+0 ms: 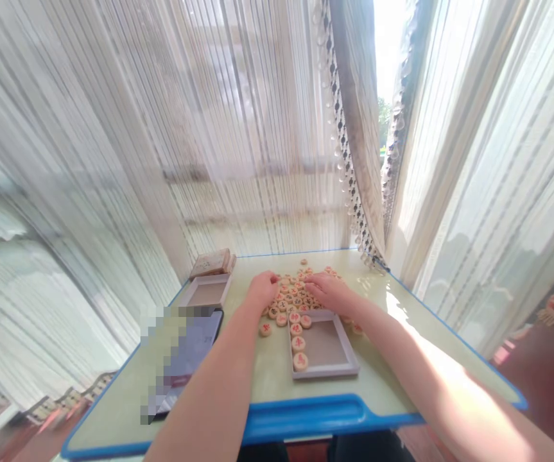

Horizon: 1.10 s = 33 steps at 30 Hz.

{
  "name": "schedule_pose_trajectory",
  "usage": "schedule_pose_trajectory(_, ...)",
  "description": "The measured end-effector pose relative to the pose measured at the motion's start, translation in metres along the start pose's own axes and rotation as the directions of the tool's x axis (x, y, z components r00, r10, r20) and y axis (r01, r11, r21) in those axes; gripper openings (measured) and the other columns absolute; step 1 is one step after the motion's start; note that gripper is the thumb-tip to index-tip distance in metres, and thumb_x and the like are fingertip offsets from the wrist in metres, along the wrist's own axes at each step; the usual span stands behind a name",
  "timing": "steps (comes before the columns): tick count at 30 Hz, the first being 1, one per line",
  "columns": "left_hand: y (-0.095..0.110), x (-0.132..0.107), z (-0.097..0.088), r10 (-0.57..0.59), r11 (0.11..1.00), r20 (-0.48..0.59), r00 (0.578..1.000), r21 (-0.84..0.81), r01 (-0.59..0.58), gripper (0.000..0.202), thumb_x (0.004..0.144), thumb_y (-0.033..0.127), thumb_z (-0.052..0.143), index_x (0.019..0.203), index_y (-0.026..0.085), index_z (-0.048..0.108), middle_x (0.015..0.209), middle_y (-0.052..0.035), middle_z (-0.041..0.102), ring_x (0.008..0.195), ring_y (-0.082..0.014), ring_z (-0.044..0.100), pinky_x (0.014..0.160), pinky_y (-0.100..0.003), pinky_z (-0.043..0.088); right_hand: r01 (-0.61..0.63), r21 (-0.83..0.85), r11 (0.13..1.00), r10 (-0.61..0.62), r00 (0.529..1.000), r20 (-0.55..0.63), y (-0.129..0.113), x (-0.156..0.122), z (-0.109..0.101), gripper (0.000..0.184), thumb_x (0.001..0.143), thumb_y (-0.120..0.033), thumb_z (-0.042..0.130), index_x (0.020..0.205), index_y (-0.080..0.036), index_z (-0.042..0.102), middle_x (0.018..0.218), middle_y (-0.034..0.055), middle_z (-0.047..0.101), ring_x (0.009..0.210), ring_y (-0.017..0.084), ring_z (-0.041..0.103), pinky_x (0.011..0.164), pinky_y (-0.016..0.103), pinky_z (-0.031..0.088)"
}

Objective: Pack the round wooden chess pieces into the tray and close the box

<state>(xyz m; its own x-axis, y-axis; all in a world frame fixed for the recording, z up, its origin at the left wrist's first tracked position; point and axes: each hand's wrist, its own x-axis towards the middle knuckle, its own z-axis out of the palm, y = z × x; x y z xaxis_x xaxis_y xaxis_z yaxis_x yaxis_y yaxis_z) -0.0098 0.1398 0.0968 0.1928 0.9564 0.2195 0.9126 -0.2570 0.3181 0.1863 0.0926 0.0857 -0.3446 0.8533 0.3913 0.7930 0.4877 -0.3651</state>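
Note:
My left hand (263,289) and my right hand (329,292) rest on a pile of round wooden game pieces (296,296) with red and dark characters, spread over the far middle of a pale table (402,346). Both hands have their fingers curled down onto the pieces; whether either one grips a piece is hidden. Just in front of the pile lies a shallow grey box tray (327,350), with several pieces lined up along its left side.
A second shallow tray (207,292) and a wooden box (213,263) sit at the far left. A phone (192,350) lies at the near left. The table has a blue rim (305,417). Sheer curtains (161,128) hang close around it.

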Motion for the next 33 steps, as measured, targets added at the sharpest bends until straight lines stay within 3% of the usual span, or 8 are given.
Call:
schedule_pose_trajectory(6,-0.001,-0.003,-0.009,-0.041,0.999,0.085,0.996,-0.027,0.043,0.022,0.069,0.013,0.057,0.088,0.018,0.068,0.096,-0.0055,0.070,0.091,-0.0188,0.063,0.080,-0.025,0.047,0.013,-0.030,0.999,-0.013,1.000,0.024,0.003,0.001,0.001,0.037,0.092,-0.032,0.035,0.105,-0.016,0.065,0.108,0.0100,0.066,0.104,0.022,0.055,0.093,0.037,0.039)
schedule_pose_trajectory(15,-0.002,0.001,0.003,0.051,0.998,-0.059,0.997,-0.045,-0.054,0.029,0.072,0.007,0.053,0.096,0.017,0.068,0.099,-0.0055,0.068,0.093,-0.0161,0.061,0.086,-0.024,0.045,0.026,-0.017,1.000,-0.026,1.000,0.014,0.004,0.002,0.000,0.034,0.091,-0.032,0.038,0.102,-0.016,0.066,0.103,0.0104,0.067,0.099,0.022,0.057,0.089,0.036,0.040)
schedule_pose_trajectory(26,-0.002,0.000,0.005,0.066,0.975,-0.017,0.998,-0.210,-0.068,0.044,0.068,-0.002,0.047,0.103,0.017,0.068,0.104,-0.0041,0.069,0.097,-0.0146,0.062,0.088,-0.022,0.046,0.010,-0.035,0.999,-0.009,0.999,0.042,0.002,0.000,-0.002,0.037,0.091,-0.035,0.037,0.101,-0.017,0.067,0.102,0.0102,0.067,0.098,0.023,0.057,0.089,0.036,0.040)
schedule_pose_trajectory(30,0.000,-0.001,0.006,0.082,0.986,-0.041,0.996,-0.145,-0.087,0.041,0.074,0.004,0.043,0.105,0.017,0.067,0.110,-0.0053,0.067,0.105,-0.0161,0.059,0.094,-0.024,0.043,0.016,-0.038,0.999,-0.014,0.999,0.044,0.001,-0.001,-0.002,0.038,0.091,-0.036,0.036,0.100,-0.016,0.067,0.101,0.0107,0.067,0.098,0.023,0.057,0.088,0.036,0.041)
schedule_pose_trajectory(33,0.003,-0.003,0.007,0.174,0.983,0.018,0.985,-0.061,-0.172,0.036,0.080,0.013,0.040,0.098,0.020,0.070,0.104,-0.0042,0.069,0.099,-0.0172,0.060,0.092,-0.026,0.043,0.020,-0.014,1.000,-0.020,0.999,0.027,0.001,-0.001,-0.003,0.037,0.091,-0.034,0.035,0.100,-0.017,0.067,0.102,0.0103,0.067,0.097,0.022,0.057,0.087,0.035,0.041)
